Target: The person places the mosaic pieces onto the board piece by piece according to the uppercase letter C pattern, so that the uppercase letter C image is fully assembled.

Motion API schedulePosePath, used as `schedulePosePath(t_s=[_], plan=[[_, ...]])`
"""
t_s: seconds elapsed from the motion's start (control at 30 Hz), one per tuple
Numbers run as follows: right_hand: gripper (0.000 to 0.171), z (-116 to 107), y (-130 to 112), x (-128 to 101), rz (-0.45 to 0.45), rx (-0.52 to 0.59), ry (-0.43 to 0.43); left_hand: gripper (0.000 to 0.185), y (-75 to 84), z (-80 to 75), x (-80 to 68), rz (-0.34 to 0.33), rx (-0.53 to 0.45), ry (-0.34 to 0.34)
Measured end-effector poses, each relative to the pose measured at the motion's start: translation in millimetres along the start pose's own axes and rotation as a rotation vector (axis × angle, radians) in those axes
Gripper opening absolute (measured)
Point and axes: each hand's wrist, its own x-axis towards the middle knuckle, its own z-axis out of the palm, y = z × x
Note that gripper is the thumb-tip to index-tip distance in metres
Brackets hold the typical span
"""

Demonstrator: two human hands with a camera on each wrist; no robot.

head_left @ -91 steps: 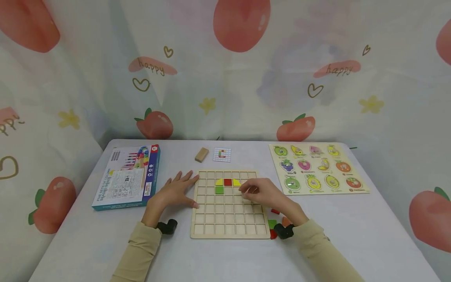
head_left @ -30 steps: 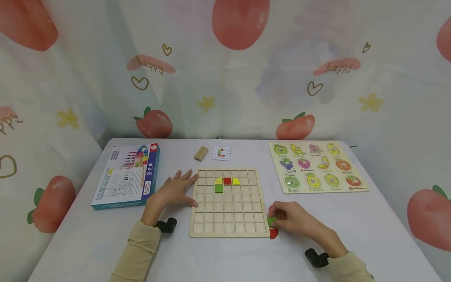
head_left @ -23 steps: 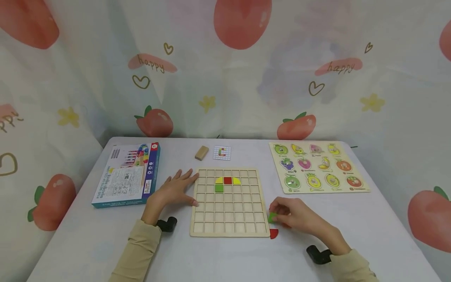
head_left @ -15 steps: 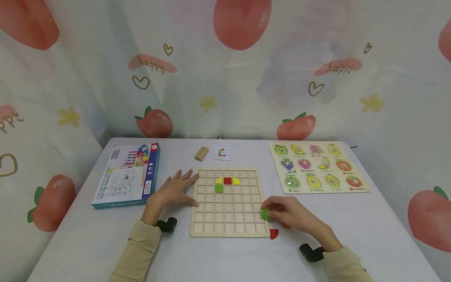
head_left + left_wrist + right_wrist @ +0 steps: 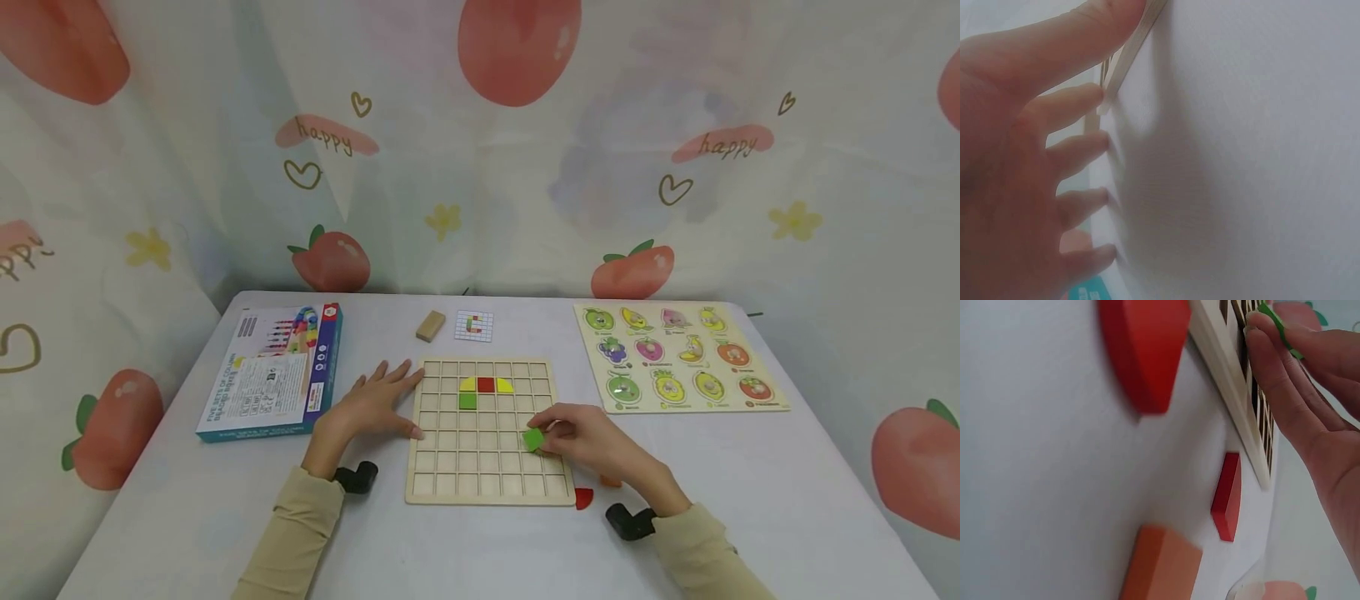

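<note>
- R hand [image 5: 581, 437]: over the lower-right part of the wooden grid board [image 5: 487, 492], thumb + fingertips pinching a green square tile [image 5: 533, 439]. Tile is tilted, held above the cells, not seated in one.
- R wrist view: fingers [image 5: 1285, 387] curled round the green tile's edge [image 5: 1272, 322], right above the board's slotted cells [image 5: 1235, 369].
- L hand [image 5: 371, 404]: flat on the table [image 5: 750, 492] at the board's left edge, fingers spread and straight, holding nothing. Fingertips touch the frame near the top-left corner; thumb lies against the left side lower down.
- L wrist view: spread fingers [image 5: 1066, 106] on the white table surface, thumb against the board's thin edge [image 5: 1125, 59].
- Already in the board, upper-middle: yellow quarter piece [image 5: 467, 384], red square [image 5: 485, 385], second yellow quarter piece [image 5: 503, 385] in one row; a green square [image 5: 467, 402] in the cell just below the left yellow one.
- Loose pieces on the table just off the board's lower-right corner: red rounded piece [image 5: 583, 497], orange piece [image 5: 610, 482] partly hidden by the R wrist. R wrist view shows the red rounded piece [image 5: 1144, 353], a small red block [image 5: 1227, 495] and the orange block [image 5: 1160, 565], all apart from each other.
- Behind the board: small wooden block [image 5: 430, 326] and pattern card [image 5: 473, 326], side by side, not touching.
- Far left: puzzle box [image 5: 272, 371] lying flat. Far right: fruit peg puzzle [image 5: 677, 357], well apart from the hands.
</note>
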Motion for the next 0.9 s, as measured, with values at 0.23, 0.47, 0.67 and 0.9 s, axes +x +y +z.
schedulePosePath(t_s=[0.23,0.47,0.67,0.9], plan=[[0.031,6.3,-5.3,15.0,-0.046,-0.022,-0.002,0.101,0.4,-0.3,0.9,-0.001,-0.003,-0.001],[0.029,14.3,-11.8,31.0,-0.019,-0.026,0.004,0.101,1.4,-0.9,0.1,-0.007,0.0,-0.003],[0.025,19.9,-17.7,45.3,0.013,-0.047,-0.007,0.101,1.1,-0.7,1.0,-0.016,0.0,-0.007],[0.026,25.2,-30.6,59.1,0.028,-0.083,-0.022,0.102,-0.1,-0.3,1.6,-0.017,-0.007,-0.001]])
